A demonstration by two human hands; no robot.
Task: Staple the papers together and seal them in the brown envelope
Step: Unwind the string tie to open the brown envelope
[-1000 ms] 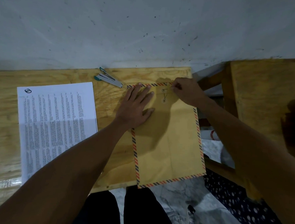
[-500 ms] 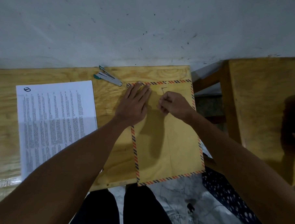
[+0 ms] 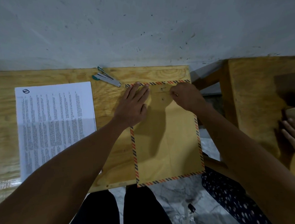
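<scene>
A brown envelope (image 3: 169, 143) with a striped border lies on the wooden table (image 3: 6, 115), its near end hanging over the front edge. My left hand (image 3: 132, 105) presses flat on its top left part, fingers straight. My right hand (image 3: 186, 96) is at the flap beside the two round string fasteners (image 3: 162, 94), fingertips pinched on the thin closure string. A stack of printed white papers (image 3: 53, 124) lies on the table's left side. A silver stapler (image 3: 107, 78) with teal ends lies near the wall, left of the envelope.
A pale wall (image 3: 147, 27) runs along the table's far edge. A second wooden table (image 3: 255, 99) stands to the right, where another person's hand (image 3: 292, 135) holds something. My dark trousers and a marble floor show below the table edge.
My right hand moved from the envelope's top right corner down to the middle of the flap, then back right beside the fasteners. My left hand stays pressed on the envelope.
</scene>
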